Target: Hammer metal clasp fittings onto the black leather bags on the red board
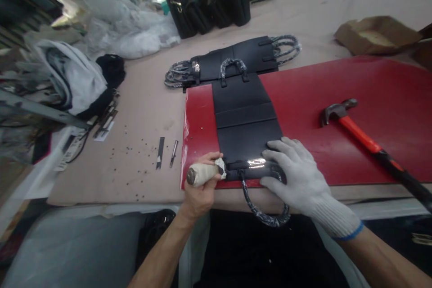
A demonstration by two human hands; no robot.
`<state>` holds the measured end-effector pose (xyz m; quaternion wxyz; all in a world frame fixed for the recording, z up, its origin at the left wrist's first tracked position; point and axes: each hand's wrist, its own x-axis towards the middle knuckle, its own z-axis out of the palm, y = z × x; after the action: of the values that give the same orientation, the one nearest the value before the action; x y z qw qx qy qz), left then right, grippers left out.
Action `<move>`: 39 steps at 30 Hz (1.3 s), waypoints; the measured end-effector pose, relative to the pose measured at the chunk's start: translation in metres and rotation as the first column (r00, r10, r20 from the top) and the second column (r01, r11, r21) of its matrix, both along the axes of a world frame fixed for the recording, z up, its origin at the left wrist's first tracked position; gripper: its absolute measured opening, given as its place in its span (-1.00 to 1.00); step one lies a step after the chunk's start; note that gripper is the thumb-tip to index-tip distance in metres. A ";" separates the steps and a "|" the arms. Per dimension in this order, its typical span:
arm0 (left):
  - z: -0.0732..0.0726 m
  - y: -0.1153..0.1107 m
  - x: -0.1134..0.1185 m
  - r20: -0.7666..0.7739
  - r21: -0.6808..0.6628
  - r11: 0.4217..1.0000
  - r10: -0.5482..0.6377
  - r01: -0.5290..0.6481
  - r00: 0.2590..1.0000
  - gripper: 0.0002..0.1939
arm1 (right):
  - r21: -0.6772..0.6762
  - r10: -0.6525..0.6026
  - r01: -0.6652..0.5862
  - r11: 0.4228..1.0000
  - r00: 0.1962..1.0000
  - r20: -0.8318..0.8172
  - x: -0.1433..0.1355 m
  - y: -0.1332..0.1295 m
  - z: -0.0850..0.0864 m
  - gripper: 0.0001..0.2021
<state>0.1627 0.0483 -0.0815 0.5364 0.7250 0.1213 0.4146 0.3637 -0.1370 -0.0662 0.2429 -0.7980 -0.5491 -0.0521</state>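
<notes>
My left hand (200,184) curls around a fat tool wrapped in white (204,174). My right hand (297,173), in a white glove, lies palm down with its fingers spread on the black leather panel (248,137). The panel lies on the red mat (310,99), on the desk (141,112).

This looks like a leather-goods workshop: a claw hammer (349,121) lies on a red mat (303,90) beyond the gloved right hand (297,171), flat black bag pieces (243,103) lie ahead of both hands, dark specks dot the table (135,99) left of the bare left hand (199,193), and finished-looking black bags (216,4) stand farther off.
</notes>
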 end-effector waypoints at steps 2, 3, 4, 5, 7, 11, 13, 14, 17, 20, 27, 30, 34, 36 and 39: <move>-0.001 0.001 0.001 -0.012 0.000 1.000 0.015 -0.015 1.000 -0.81 | -0.001 0.003 -0.003 1.000 1.000 0.004 0.000 0.000 0.000 -0.52; -0.001 0.002 0.001 -0.020 0.003 1.000 0.016 -0.016 1.000 -0.82 | -0.002 0.003 -0.003 1.000 1.000 0.004 0.000 0.000 0.000 -0.51; -0.001 0.002 0.002 -0.027 0.006 1.000 0.014 -0.014 1.000 -0.82 | -0.002 0.003 -0.003 1.000 1.000 0.004 0.000 0.000 0.000 -0.51; 0.000 0.002 0.002 -0.034 0.010 1.000 0.009 -0.009 0.999 -0.82 | -0.002 0.003 -0.003 1.000 1.000 0.004 -0.001 0.000 0.001 -0.50; 0.000 0.001 0.004 -0.038 0.017 1.000 -0.003 0.004 0.999 -0.80 | -0.004 0.000 0.000 1.000 1.000 0.005 -0.001 0.000 0.001 -0.50; 0.001 -0.001 0.008 -0.037 0.021 0.999 -0.025 0.026 0.999 -0.79 | -0.017 -0.006 0.006 1.000 1.000 0.006 -0.002 0.000 0.003 -0.51; 0.001 -0.001 0.010 -0.041 0.026 0.999 -0.024 0.025 0.999 -0.79 | -0.023 -0.007 0.007 1.000 1.000 0.002 -0.002 0.000 0.003 -0.51; 0.001 -0.001 0.010 -0.041 0.027 0.999 -0.020 0.022 0.999 -0.79 | -0.026 -0.007 0.007 1.000 1.000 0.000 -0.002 0.000 0.003 -0.50; 0.001 -0.001 0.011 -0.047 0.029 0.999 -0.012 0.014 0.999 -0.80 | -0.031 -0.009 0.008 0.999 1.000 -0.010 -0.002 0.000 0.002 -0.50; 0.001 -0.002 0.011 -0.059 0.052 0.999 -0.005 0.008 0.998 -0.82 | -0.032 -0.011 0.010 0.999 1.000 -0.018 -0.002 0.000 0.002 -0.50; 0.001 -0.004 0.011 -0.086 0.155 0.987 0.052 -0.039 0.995 -0.81 | -0.038 -0.012 0.011 0.999 1.000 -0.024 -0.002 -0.001 0.003 -0.49; 0.002 -0.009 0.011 -0.089 0.204 0.977 0.081 -0.061 0.993 -0.80 | -0.033 -0.008 0.008 0.999 1.000 -0.021 -0.002 0.000 0.003 -0.51; 0.001 -0.019 0.009 -0.074 0.196 0.974 0.131 -0.114 0.989 -0.74 | -0.012 0.003 -0.003 1.000 1.000 -0.002 -0.002 0.000 0.003 -0.53; 0.000 -0.023 0.007 -0.081 0.216 0.967 0.159 -0.138 0.984 -0.73 | 0.001 0.008 -0.008 1.000 1.000 0.003 -0.001 0.000 0.003 -0.53; -0.001 -0.025 0.006 -0.099 0.209 0.966 0.175 -0.152 0.979 -0.75 | 0.009 0.010 -0.010 1.000 1.000 0.009 -0.001 0.000 0.003 -0.54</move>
<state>0.1682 0.0230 -0.0829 0.4164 0.7859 0.1695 0.4245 0.3625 -0.1374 -0.0629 0.2444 -0.7939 -0.5539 -0.0568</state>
